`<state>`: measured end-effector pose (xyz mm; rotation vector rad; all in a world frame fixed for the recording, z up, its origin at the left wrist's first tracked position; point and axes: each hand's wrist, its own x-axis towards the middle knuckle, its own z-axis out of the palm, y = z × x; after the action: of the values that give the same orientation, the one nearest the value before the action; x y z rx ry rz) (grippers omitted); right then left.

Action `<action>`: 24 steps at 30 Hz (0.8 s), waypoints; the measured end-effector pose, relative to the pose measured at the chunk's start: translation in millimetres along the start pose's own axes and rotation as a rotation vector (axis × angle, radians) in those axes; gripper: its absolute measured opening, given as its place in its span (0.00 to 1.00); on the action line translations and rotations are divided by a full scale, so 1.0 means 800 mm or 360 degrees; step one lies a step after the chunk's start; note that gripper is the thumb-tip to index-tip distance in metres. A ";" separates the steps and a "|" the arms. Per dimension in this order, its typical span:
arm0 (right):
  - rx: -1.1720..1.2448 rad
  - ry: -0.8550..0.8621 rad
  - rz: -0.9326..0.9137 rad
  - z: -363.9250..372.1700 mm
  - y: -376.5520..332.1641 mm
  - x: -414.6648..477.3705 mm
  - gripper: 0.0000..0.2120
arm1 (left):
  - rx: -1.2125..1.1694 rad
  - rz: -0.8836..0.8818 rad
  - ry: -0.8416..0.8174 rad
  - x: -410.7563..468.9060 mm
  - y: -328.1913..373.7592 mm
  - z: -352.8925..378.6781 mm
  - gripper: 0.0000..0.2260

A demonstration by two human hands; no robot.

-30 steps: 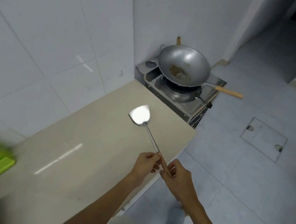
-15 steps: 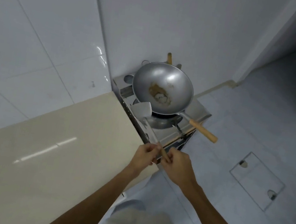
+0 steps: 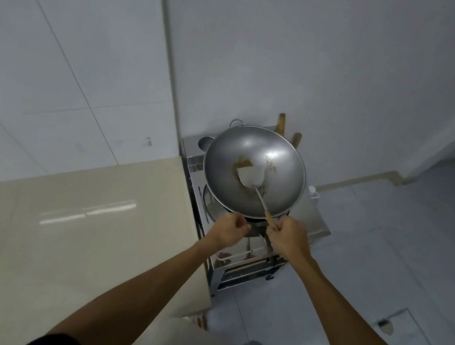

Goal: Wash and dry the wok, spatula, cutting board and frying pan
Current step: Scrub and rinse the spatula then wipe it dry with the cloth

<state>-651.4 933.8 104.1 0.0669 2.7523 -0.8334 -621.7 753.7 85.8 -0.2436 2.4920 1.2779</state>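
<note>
Two hands work at the near rim of the wok (image 3: 274, 185). Right hand (image 3: 288, 238): fingers (image 3: 281, 229) curled tight round the wooden end of the spatula (image 3: 252, 179), back of the hand toward the camera. Left hand (image 3: 227, 229): fingers curled into a fist, thumb tucked toward the right hand. Cannot tell whether it grips anything.

- Spatula: long axis runs from the right hand away and leftward. The thin metal shaft crosses the wok's near rim, and the blade lies low inside the bowl, pointing away from the person.
- Brown residue smeared around the blade.
- Wok sits on the burner of a steel stove (image 3: 310, 227) in the wall corner.
- Beige counter (image 3: 90, 240) butts against the stove's left side.
- Wooden handles (image 3: 281, 122) stick up behind the wok.
</note>
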 end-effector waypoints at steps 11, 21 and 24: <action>-0.0168 -0.0195 -0.0184 -0.023 0.052 0.063 0.16 | -0.0126 -0.0236 0.0294 0.022 0.033 0.086 0.03; -0.0158 -0.0361 -0.0316 -0.032 0.089 0.086 0.15 | -0.0383 -0.0538 0.0448 0.025 0.080 0.187 0.14; -0.0219 -0.0438 -0.0353 -0.032 0.100 0.084 0.17 | -0.0452 -0.0647 0.0457 0.023 0.082 0.207 0.18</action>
<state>-712.4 1012.3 63.6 -0.3587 2.5744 -0.6465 -623.7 926.4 39.1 -1.0090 2.2964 1.4897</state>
